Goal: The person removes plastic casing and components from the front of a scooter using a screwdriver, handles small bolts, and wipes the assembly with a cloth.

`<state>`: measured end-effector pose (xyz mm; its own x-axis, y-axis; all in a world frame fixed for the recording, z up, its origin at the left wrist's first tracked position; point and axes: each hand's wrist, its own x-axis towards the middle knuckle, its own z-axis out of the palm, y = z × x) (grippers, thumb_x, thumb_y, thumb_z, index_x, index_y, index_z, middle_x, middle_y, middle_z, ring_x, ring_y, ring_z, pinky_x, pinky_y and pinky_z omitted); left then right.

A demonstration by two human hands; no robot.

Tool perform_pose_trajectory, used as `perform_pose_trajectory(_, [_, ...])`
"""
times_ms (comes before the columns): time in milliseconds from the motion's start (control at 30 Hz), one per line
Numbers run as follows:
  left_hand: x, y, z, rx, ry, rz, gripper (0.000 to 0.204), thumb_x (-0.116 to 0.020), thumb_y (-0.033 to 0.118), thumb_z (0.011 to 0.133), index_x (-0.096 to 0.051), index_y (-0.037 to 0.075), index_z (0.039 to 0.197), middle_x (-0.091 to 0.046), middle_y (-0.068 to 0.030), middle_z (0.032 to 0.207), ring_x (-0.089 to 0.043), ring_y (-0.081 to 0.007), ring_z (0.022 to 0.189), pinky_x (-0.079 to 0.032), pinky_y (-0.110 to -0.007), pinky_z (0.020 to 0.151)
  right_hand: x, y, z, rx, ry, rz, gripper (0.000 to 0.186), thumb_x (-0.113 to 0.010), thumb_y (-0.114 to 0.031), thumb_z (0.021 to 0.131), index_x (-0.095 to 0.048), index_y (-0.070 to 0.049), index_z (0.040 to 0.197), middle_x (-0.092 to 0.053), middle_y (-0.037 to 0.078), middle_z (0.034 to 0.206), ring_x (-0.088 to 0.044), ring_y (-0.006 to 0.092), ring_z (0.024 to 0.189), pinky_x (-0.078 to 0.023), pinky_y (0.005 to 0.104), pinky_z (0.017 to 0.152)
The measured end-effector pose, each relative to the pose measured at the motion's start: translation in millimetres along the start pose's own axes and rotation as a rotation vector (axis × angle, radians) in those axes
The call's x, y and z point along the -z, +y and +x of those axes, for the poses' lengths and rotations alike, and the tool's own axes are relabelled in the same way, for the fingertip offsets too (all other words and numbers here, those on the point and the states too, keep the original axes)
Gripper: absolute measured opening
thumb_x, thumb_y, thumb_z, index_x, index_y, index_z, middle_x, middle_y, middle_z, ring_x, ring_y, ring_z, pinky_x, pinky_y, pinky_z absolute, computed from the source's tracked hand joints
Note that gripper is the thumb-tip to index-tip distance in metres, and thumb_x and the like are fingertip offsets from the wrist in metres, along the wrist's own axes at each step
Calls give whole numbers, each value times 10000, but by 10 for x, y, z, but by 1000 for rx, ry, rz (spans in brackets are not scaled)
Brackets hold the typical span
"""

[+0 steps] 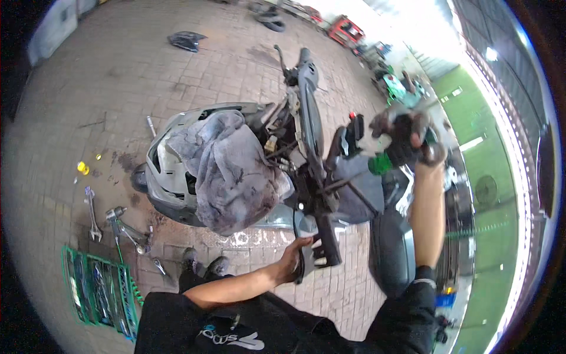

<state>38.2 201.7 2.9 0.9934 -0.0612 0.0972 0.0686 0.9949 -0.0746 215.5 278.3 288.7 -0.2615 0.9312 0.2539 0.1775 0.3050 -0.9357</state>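
Observation:
A partly stripped scooter (306,106) stands crosswise before me, its handlebar running away from me. My left hand (290,259) is closed on the near end of the handlebar (328,239), by the grip and lever. My right hand (415,133), dark at the fingers, is raised right of the handlebar, fingers curled round a dark object whose shape is unclear; a bright green piece (378,165) shows just below it. A stained grey cloth (227,171) drapes over the body panels (171,174) left of the handlebar. Cables and exposed parts sit around the steering column.
Wrenches (92,215), a metal air tool (118,218), yellow caps (83,168) and a green tool rack (76,277) lie left on the paved floor (100,71). A dark panel (187,41), red machine (345,30) and another scooter (394,85) are farther back. A green wall (489,153) runs right.

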Motion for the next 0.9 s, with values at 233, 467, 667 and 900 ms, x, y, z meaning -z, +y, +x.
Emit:
perform_pose_trajectory(233, [-84,139,-93,-94,45,55,822,-533,461,699,-233,90,1367,-327,-198,1367,-342,-312,1256,-250,-506,1029,-173,514,380,451,-316,541,231,-592,-337,846,-478,-146,910,-477,14,563,-501,147,412,-436,281,400])
perform_pose_trajectory(467, [-24,33,35,-172,44,15,663,-500,425,751,-362,75,1297,-456,-185,1261,-452,-316,1138,-326,-486,967,-367,397,85,413,158,272,359,-410,-469,891,-444,-112,885,-412,17,529,-350,129,346,-321,272,336])
perform_pose_trajectory(667, [-128,81,-24,-144,87,33,665,-476,453,737,-384,75,1277,-475,-176,1239,-459,-305,1124,-324,-522,946,-574,341,53,368,637,43,288,-454,-383,894,-486,-97,900,-393,3,580,-354,117,418,-312,252,395])
perform_pose_trajectory(900, [-183,214,-72,-150,60,21,686,-501,513,704,-423,91,1239,-480,-161,1242,-473,-307,1111,-313,-510,951,-600,302,180,271,704,29,185,-571,-227,839,-523,-48,854,-538,92,702,-531,169,598,-440,284,519])
